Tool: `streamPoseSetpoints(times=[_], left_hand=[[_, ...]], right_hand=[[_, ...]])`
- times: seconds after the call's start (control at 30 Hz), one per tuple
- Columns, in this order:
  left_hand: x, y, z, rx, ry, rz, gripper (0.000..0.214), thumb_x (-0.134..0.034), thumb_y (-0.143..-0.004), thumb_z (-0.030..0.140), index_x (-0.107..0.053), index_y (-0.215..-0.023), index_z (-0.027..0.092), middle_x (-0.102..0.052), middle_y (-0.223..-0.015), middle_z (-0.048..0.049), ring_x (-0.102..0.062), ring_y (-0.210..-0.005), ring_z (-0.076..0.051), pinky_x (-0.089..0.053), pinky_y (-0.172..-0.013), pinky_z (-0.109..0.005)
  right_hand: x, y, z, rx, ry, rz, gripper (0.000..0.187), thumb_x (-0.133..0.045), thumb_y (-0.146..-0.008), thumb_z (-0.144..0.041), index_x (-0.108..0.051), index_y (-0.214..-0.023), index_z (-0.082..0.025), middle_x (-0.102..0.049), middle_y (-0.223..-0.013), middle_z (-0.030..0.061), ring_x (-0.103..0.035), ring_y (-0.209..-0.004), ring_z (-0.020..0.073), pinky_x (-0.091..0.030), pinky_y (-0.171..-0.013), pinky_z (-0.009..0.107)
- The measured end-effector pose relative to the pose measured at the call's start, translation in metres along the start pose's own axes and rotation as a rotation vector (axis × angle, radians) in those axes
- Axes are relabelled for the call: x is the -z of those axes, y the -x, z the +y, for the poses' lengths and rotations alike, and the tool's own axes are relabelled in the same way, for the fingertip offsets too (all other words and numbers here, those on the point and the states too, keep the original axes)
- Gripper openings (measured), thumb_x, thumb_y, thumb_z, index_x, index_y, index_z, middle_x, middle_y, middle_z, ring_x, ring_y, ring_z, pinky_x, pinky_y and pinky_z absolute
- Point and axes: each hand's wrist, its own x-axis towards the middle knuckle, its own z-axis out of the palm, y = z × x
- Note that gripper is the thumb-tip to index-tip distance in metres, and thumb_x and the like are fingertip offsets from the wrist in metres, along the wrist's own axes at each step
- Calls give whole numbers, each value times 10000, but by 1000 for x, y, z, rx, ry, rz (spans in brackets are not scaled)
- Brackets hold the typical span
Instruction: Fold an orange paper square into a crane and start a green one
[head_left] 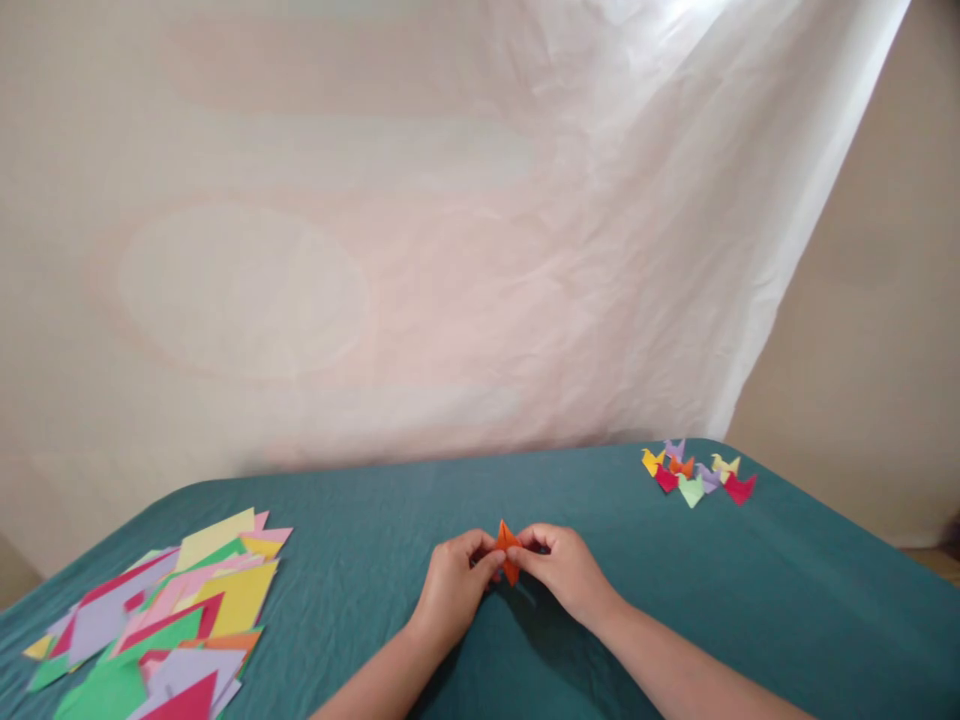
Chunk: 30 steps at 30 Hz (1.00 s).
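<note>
A small piece of folded orange paper [508,540], pointed at top and bottom, is held upright between both hands just above the green cloth. My left hand [459,578] pinches its left edge between thumb and fingers. From the other side, my right hand [564,568] grips the right edge in the same way, thumb toward me. The fingertips partly cover the middle of the paper, so its inner folds are hard to make out.
A spread pile of coloured paper sheets [176,610] lies at the left of the green-covered table [360,560]. Several small folded paper birds [691,489] stand in a group at the back right. Behind the table hangs a pale cloth [450,250].
</note>
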Motion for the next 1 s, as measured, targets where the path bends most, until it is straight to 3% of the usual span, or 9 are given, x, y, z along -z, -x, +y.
streamPoseSetpoints(times=[0.17, 0.4, 0.57, 1.0], left_hand=[[-2, 1, 4, -43, 35, 14, 179, -534, -790, 280, -639, -686, 180, -644, -617, -5, -567, -577, -143, -400, -560, -220], [-6, -1, 1, 26, 315, 90, 161, -506, -827, 336, -533, -792, 181, -631, -647, 1, -607, -556, -143, -438, -489, -217], [-3, -5, -1, 57, 341, 105, 160, -535, -806, 322, -552, -783, 165, -642, -655, -5, -617, -548, -137, -456, -505, -222], [-3, 2, 4, -39, 248, 90, 115, -608, -774, 277, -631, -804, 168, -665, -655, -6, -611, -607, -140, -462, -591, -225]], right_hand=[[2, -1, -2, -1, -30, 4, 181, -651, -750, -326, -670, -676, -162, -680, -664, 23, -591, -634, 171, -421, -593, 243], [2, -3, 4, -66, -136, 3, 264, -615, -775, -413, -691, -747, -161, -658, -640, 17, -545, -542, 145, -372, -488, 224], [3, -5, 11, -78, -176, 8, 297, -595, -789, -432, -709, -857, -166, -665, -706, 30, -553, -593, 150, -374, -489, 217], [0, -8, 20, -56, -199, -14, 266, -612, -789, -402, -709, -866, -166, -653, -697, 27, -495, -540, 125, -358, -480, 217]])
